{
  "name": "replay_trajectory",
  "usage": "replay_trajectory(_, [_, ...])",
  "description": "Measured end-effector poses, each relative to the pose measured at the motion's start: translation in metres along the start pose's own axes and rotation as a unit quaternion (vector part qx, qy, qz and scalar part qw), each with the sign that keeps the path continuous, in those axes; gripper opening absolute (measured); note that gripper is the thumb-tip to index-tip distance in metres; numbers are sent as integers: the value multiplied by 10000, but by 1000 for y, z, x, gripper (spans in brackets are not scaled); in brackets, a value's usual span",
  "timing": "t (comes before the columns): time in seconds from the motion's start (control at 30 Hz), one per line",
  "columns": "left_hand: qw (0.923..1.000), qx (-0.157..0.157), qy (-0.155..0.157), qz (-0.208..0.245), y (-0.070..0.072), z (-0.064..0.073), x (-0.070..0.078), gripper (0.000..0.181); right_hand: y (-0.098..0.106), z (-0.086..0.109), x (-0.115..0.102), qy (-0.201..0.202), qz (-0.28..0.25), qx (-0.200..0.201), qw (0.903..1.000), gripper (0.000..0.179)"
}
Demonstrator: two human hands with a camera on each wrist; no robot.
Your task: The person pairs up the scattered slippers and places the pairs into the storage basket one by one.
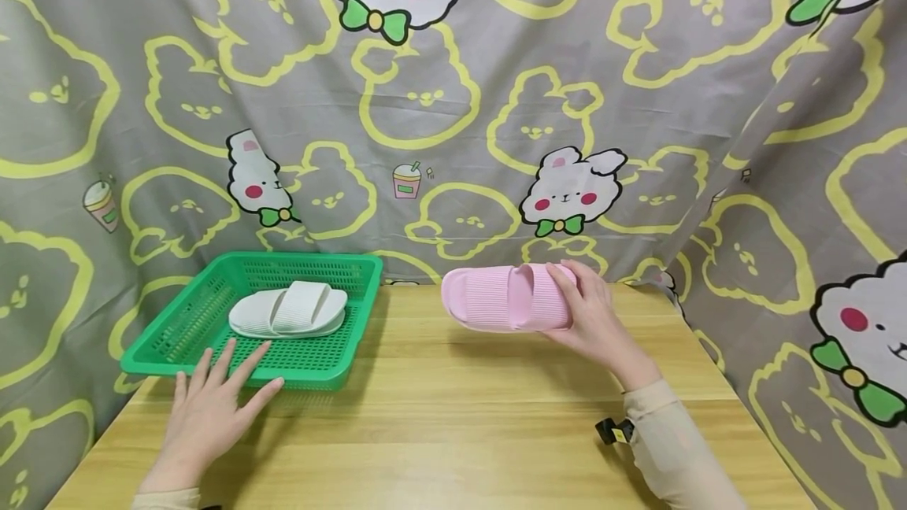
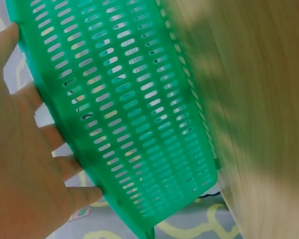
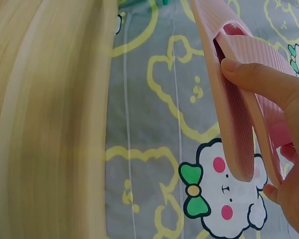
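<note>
My right hand (image 1: 591,317) grips a pair of pink slippers (image 1: 496,299) at one end, holding them above the wooden table. In the right wrist view the thumb lies along the side of the pink slippers (image 3: 234,119), which are pressed together with two soles showing. My left hand (image 1: 212,408) has its fingers spread along the near rim of the green basket (image 1: 312,378). Seen from the left wrist, those fingertips are right at the rim of the basket (image 2: 119,114). White slippers (image 1: 290,312) lie inside the basket, toward its right side.
The wooden table (image 1: 439,431) reaches back to a grey patterned curtain (image 1: 453,124), which also hangs along both sides. A small black object with a yellow mark (image 1: 615,431) is beside the right sleeve (image 1: 669,435).
</note>
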State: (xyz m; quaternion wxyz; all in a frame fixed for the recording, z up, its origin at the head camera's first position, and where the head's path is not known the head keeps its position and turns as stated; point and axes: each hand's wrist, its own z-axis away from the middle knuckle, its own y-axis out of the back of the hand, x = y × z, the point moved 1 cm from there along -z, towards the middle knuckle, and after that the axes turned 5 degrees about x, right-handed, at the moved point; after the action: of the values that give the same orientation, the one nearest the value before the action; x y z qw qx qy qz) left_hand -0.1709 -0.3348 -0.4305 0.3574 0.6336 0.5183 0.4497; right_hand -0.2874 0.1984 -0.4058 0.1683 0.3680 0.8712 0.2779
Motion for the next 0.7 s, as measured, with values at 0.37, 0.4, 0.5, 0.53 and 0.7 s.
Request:
replay_trajectory(0.37, [9999, 100, 7, 25, 1, -1, 1, 66, -6, -7, -6, -134, -45, -57, 9999, 103])
replay_trajectory(0.4, [9999, 98, 6, 23, 1, 0, 1, 66, -7, -7, -7, -130, -58, -37, 9999, 104])
replay_trajectory(0.5, [10000, 92, 8, 27, 1, 0, 2, 66, -10, -10, -9, -101, -75, 4, 9999, 104])
replay_trajectory(0.53, [9999, 99, 7, 31, 0, 0, 2, 66, -11, -11, -9, -80, -88, 16, 9999, 104])
replay_trajectory(0.7, [9999, 150, 17, 57, 0, 0, 3, 66, -14, -17, -13, 8, -143, 51, 9999, 102])
